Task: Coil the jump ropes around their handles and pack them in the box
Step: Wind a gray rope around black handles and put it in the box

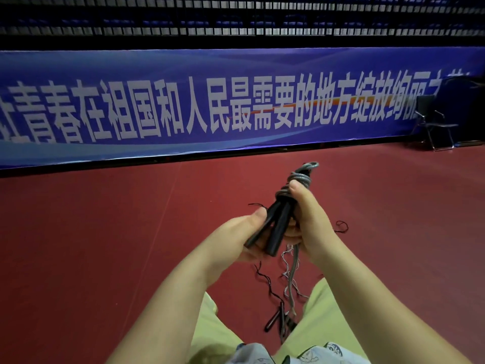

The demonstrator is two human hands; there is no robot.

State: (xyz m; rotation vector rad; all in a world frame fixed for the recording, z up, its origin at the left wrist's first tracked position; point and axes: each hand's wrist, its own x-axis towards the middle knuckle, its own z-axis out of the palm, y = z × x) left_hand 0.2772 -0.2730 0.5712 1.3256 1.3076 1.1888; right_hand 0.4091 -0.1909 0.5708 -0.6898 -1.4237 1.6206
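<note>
Jump-rope handles (275, 227), black and paired, sit centre-frame gripped by the left hand (244, 235) while the right hand (304, 216) pins the grey coil (299, 179) at twelve o'clock against unwinding.

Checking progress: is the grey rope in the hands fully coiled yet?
Not fully: grey rope wraps the top of the black handles, but a loose tail hangs to the floor.
</note>
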